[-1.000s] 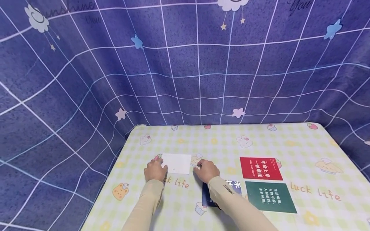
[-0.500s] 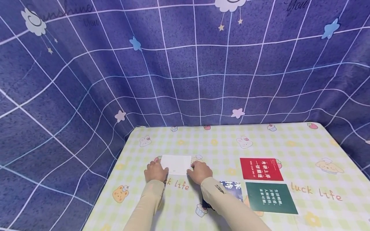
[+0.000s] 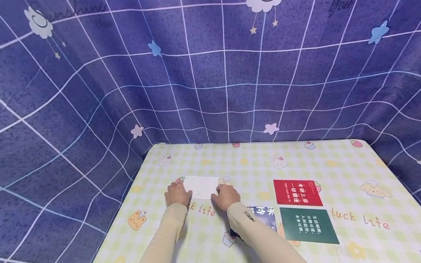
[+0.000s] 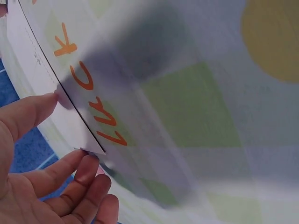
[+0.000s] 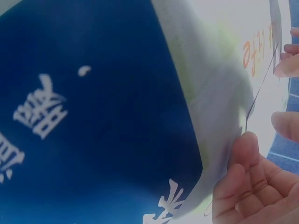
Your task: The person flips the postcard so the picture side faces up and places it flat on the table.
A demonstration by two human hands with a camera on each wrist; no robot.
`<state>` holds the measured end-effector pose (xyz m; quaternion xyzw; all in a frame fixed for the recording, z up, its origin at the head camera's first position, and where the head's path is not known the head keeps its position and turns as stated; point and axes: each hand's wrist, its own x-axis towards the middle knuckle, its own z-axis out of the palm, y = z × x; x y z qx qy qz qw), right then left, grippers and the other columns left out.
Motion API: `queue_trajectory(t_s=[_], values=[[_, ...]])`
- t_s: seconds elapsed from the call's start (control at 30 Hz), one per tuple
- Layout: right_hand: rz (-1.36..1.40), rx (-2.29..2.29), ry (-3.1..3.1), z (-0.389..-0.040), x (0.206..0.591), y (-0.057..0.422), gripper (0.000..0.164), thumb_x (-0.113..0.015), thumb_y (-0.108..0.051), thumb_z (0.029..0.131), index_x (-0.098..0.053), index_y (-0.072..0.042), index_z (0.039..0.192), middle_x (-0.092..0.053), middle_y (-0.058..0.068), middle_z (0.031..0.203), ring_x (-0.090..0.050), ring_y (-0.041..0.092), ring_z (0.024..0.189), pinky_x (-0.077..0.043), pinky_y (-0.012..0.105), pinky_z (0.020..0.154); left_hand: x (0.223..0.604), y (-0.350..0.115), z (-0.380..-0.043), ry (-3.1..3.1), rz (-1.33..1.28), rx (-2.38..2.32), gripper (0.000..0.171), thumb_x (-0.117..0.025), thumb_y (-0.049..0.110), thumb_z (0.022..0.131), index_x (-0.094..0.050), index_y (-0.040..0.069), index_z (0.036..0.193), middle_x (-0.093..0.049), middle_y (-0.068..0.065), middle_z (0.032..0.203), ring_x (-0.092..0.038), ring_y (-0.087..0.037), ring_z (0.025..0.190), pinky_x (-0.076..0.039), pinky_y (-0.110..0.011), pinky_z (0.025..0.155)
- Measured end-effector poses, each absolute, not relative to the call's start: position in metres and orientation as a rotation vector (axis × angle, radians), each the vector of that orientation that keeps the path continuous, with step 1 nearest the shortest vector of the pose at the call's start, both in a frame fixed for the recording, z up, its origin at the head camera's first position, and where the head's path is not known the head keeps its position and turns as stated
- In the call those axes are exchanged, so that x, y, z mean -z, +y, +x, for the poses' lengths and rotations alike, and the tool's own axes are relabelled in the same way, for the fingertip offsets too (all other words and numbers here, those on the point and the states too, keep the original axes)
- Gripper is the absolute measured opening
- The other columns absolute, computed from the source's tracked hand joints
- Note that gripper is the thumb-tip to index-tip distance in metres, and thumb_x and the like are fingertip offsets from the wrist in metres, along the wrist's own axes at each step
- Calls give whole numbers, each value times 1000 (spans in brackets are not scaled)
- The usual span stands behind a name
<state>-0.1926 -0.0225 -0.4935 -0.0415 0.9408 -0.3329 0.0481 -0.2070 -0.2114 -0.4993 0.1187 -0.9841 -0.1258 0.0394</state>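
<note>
A white card [image 3: 201, 187] lies on the patterned tablecloth, its blank side up apart from small faint marks. At its left end my left hand [image 3: 177, 193] pinches the near corner: in the left wrist view the thumb is on top of the card [image 4: 32, 56] and the forefinger is at the corner. My right hand [image 3: 226, 196] holds the right end, fingers curled at the edge and thumb over it, as the right wrist view shows. Below my right forearm lies a dark blue card [image 3: 265, 216] with white characters, partly covered by the sleeve.
To the right lie a red card [image 3: 297, 192] and, nearer me, a green card [image 3: 309, 225], both with white characters. A purple-blue grid curtain [image 3: 210, 73] hangs behind and beside the table. The tablecloth [image 3: 243, 164] has a pale green check with cartoon prints.
My right hand has moved left from beside the white card to its right end, and its thumb now overlaps the card. My left hand has stayed at the left end.
</note>
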Motion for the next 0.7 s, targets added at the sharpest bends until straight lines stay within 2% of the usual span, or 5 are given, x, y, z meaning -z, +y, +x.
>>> queue_trajectory(t_s=[0.3,0.53,0.7], values=[[-186,1027,2860,-193,492,-19,38,-76,-26,88,-73,-2,118,-72,15,118,-68,38,108,-54,51,89,495,-211,-208,-2983,385,422,57,-80,26,84,-61,-11,123,-63,-27,111,-59,-44,108,-47,-58,92],[-187,1018,2850,-193,494,-18,41,-76,-25,88,-71,-2,121,-70,15,123,-65,39,114,-52,52,93,492,-209,-209,-2935,406,547,56,-82,18,84,-55,-10,124,-64,-30,114,-60,-47,109,-46,-58,95],[-125,969,2882,-193,497,-17,43,-77,-27,86,-71,-6,123,-70,13,124,-66,37,113,-53,51,89,491,-210,-209,-2955,411,529,61,-81,19,84,-56,-11,130,-63,-32,117,-59,-48,112,-46,-59,97]])
